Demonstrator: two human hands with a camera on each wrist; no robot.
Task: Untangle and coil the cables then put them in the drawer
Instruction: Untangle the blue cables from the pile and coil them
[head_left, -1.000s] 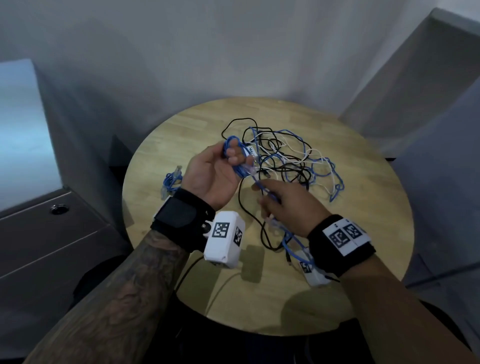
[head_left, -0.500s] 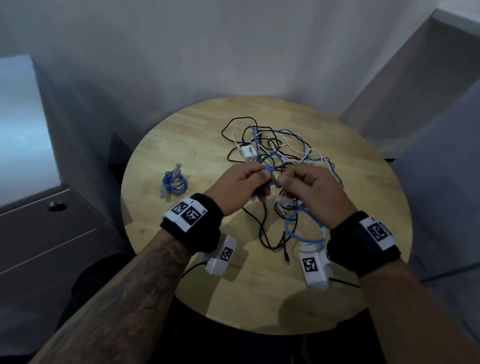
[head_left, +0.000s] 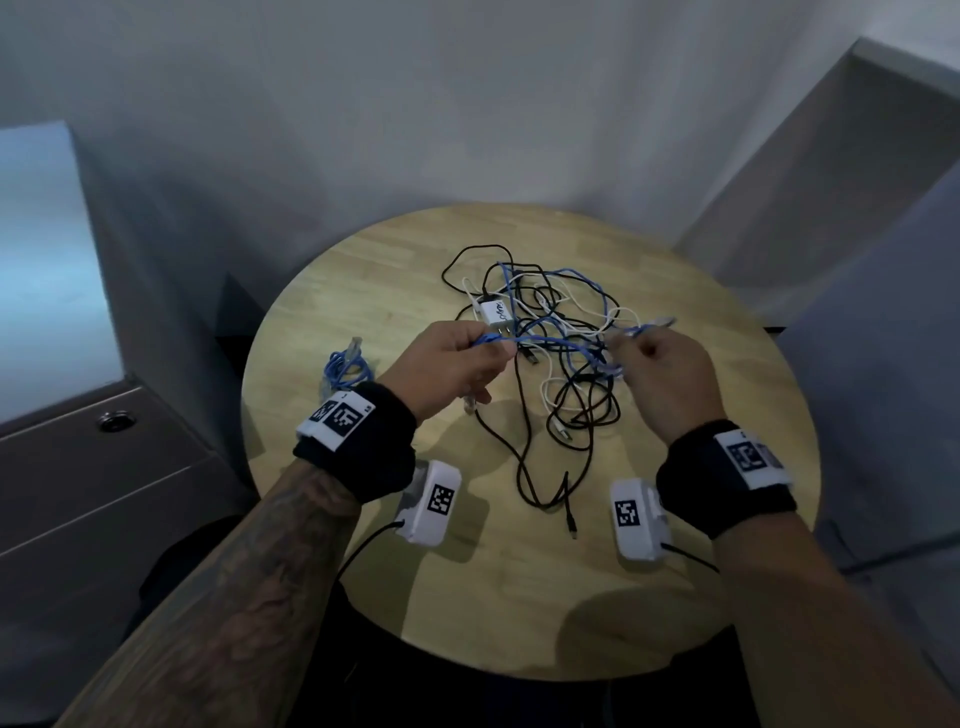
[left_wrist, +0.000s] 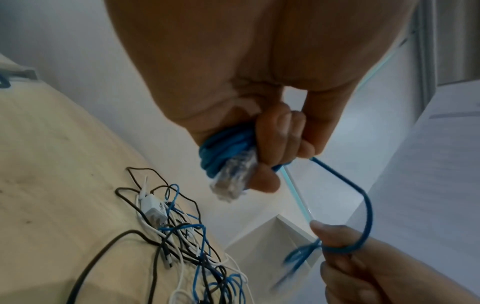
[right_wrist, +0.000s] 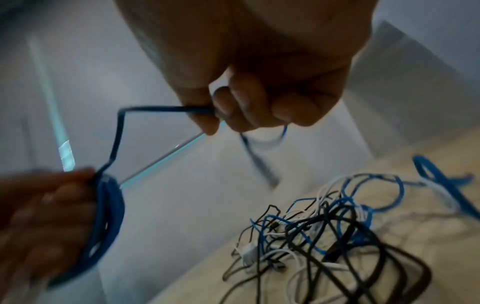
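Observation:
Above the round wooden table (head_left: 675, 571), my left hand (head_left: 491, 356) grips a small coil of blue network cable (left_wrist: 221, 150); its clear plug (left_wrist: 233, 181) pokes out below my fingers. A free stretch of the same blue cable (head_left: 561, 343) runs rightward to my right hand (head_left: 631, 345), which pinches it near its far end. In the right wrist view, the right hand (right_wrist: 249, 111) pinches the cable while the coil (right_wrist: 109, 216) sits in the left hand. A tangle of black, white and blue cables (head_left: 566, 306) lies on the table beyond both hands.
A white charger plug (head_left: 496, 312) sits in the tangle. A second blue cable (head_left: 345, 366), coiled, lies at the table's left edge. A grey drawer cabinet (head_left: 78, 493) with a round lock (head_left: 117, 420) stands to the left, drawers shut. Walls close in behind and right.
My hands have drawn apart. The right hand has pulled the blue cable's free end out to the right, while the left hand has turned palm down, still holding the coil.

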